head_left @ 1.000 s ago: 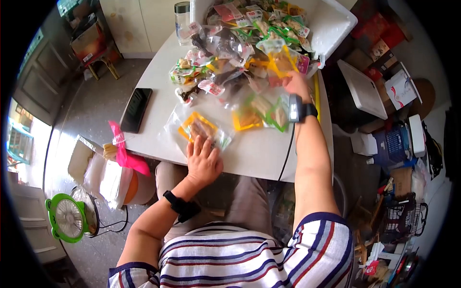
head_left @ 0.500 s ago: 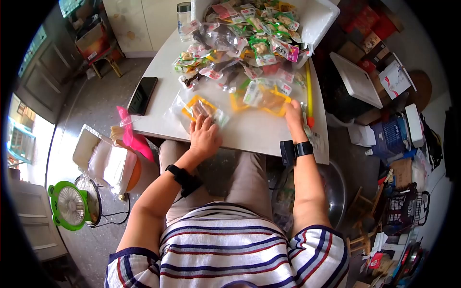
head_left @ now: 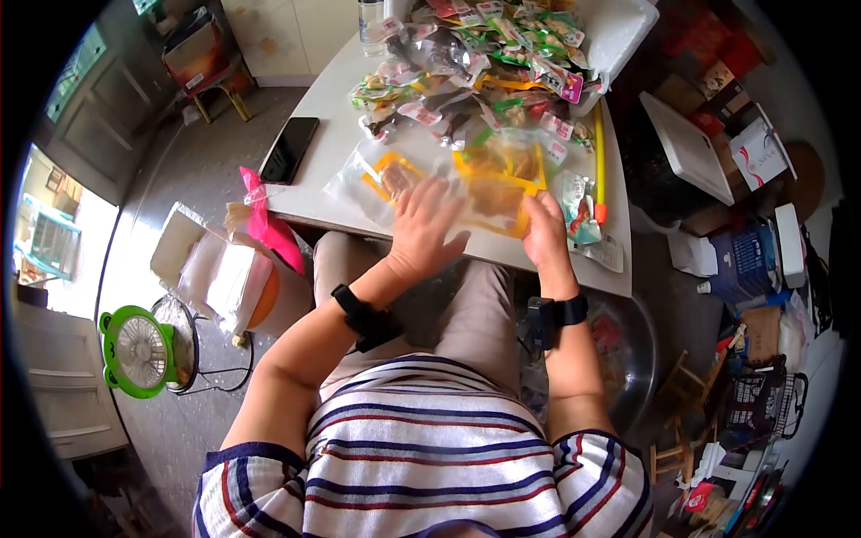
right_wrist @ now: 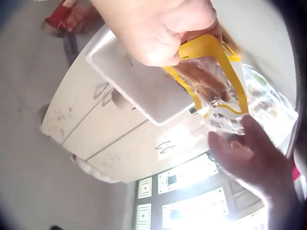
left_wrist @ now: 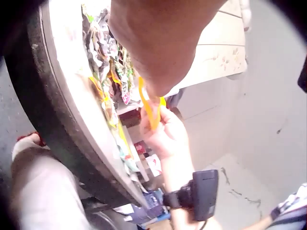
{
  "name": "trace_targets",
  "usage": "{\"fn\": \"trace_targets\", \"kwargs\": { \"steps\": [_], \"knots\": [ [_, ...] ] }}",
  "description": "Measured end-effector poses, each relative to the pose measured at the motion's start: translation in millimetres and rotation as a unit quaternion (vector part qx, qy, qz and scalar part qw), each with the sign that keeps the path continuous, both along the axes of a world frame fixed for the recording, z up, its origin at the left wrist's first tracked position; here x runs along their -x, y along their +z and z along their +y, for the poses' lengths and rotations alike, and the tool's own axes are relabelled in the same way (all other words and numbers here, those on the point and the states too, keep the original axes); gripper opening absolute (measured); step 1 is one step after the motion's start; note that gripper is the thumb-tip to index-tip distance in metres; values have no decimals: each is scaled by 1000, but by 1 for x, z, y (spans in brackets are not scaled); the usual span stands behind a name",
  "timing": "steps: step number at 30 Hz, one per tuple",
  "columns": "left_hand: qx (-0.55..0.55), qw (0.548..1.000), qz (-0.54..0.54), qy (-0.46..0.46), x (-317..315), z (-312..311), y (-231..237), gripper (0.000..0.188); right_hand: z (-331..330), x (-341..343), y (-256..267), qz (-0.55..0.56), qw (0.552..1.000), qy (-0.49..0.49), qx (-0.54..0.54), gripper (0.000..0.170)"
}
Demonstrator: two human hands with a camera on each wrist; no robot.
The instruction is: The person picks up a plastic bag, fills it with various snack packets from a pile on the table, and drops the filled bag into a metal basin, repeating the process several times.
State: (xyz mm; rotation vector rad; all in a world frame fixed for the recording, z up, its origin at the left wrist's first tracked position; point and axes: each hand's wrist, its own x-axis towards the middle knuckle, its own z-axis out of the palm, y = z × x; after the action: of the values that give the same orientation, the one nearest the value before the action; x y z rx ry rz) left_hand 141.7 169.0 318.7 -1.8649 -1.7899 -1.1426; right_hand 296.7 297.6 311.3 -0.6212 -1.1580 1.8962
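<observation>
My right hand [head_left: 545, 235] pinches the corner of a clear snack packet with a yellow border [head_left: 496, 204]. Brownish food shows through its window in the right wrist view, where the packet [right_wrist: 205, 79] hangs from thumb and fingers. My left hand [head_left: 425, 231] is blurred, fingers spread, just left of that packet. Beneath and beyond its fingertips a clear plastic bag [head_left: 345, 186] lies on the table with another yellow-bordered packet [head_left: 393, 175] in it. More yellow and green-edged packets [head_left: 513, 160] lie behind the held one.
A heap of snack packets [head_left: 448, 58] spills from a white foam box [head_left: 619, 40] at the table's back. A phone [head_left: 290, 151] lies at the left edge, and a yellow stick [head_left: 599, 161] at the right. A green fan [head_left: 137, 351] stands on the floor.
My right hand reached into the heap, then drew a yellow-bordered packet back toward me. My left hand has lifted off the bagged packet and shifted right, fingers spread.
</observation>
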Motion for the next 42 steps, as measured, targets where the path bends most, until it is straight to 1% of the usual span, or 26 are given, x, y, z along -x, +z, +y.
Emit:
{"fn": "trace_targets", "kwargs": {
  "steps": [1, 3, 5, 6, 7, 9, 10, 12, 14, 15, 16, 17, 18, 20, 21, 23, 25, 28, 29, 30, 31, 32, 34, 37, 40, 42],
  "knots": [
    [-8, 1000, -26, 6, -1, 0, 4, 49, -5, -2, 3, -49, 998, -13, -48, 14],
    [-17, 998, -63, -7, 1, 1, 9, 45, -12, -6, 16, -138, 983, 28, -120, 14],
    [156, 970, -180, -54, 3, 5, 6, 40, -13, -8, 20, -214, 957, 88, -174, 19],
    [239, 939, -236, -74, 3, 6, 5, 38, -14, -8, 21, -230, 947, 105, -196, 18],
    [297, 896, -295, -147, 2, 6, 2, 33, -17, -6, 23, -246, 936, 123, -219, 17],
    [396, 777, -402, -280, -1, 8, -4, 25, -26, -2, 37, -273, 919, 178, -222, 17],
    [437, 703, -448, -338, 0, 8, -8, 21, -28, -1, 34, -254, 929, 173, -205, 19],
    [358, 666, -543, -365, -5, 4, -15, 13, -26, -7, 25, -220, 946, 163, -172, 21],
    [260, 614, -634, -392, -8, 5, -19, 11, -20, -20, 7, -102, 982, 141, -71, 34],
    [214, 598, -689, -348, -11, 4, -17, 11, -24, -26, 3, -58, 991, 119, -14, 39],
    [165, 576, -722, -346, -14, 5, -18, 11, -29, -31, -3, -15, 994, 96, 45, 43],
    [115, 552, -752, -342, -16, 6, -21, 12, -33, -35, -22, 14, 992, 111, 61, 51],
    [65, 525, -778, -338, -17, 8, -23, 13, -42, -33, -32, 27, 989, 134, 49, 50],
    [58, 517, -783, -340, -18, 11, -32, 13, -61, -37, -33, 9, 975, 187, 119, 44],
    [56, 513, -785, -342, -19, 11, -34, 13, -71, -32, -28, 30, 977, 161, 136, 41],
    [79, 537, -782, -306, -26, 10, -36, 13, -88, -22, -19, 70, 977, 108, 169, 35],
    [107, 565, -765, -289, -28, 7, -35, 15, -88, -15, -22, 59, 984, 39, 163, 29],
    [190, 637, -716, -213, -22, -6, -6, 17, -74, -14, -33, 58, 992, -22, 112, 23],
    [202, 750, -611, -152, -16, -4, -23, 19, -68, -16, -35, 61, 994, -35, 88, 21],
    [208, 843, -488, -87, -8, -2, -29, 21, -63, -18, -34, 62, 993, -47, 90, 21],
    [244, 900, -360, -10, 0, -3, -33, 23, -58, -19, -33, 63, 992, -59, 92, 21],
    [236, 921, -306, 44, 6, -3, -38, 25, -53, -20, -32, 65, 991, -70, 94, 22],
    [162, 974, -144, 69, 18, -4, -43, 25, -47, -24, -33, 47, 991, -82, 92, 22],
    [273, 947, -144, 84, 22, 0, -40, 21, -42, -26, -41, 34, 993, -71, 83, 24],
    [333, 931, -115, 94, 26, 9, -47, 18, -48, -21, -37, 22, 996, -54, 74, 24],
    [344, 923, -151, 88, 31, 14, -50, 16, -49, -16, -41, 23, 995, -40, 83, 20]
  ]
}}
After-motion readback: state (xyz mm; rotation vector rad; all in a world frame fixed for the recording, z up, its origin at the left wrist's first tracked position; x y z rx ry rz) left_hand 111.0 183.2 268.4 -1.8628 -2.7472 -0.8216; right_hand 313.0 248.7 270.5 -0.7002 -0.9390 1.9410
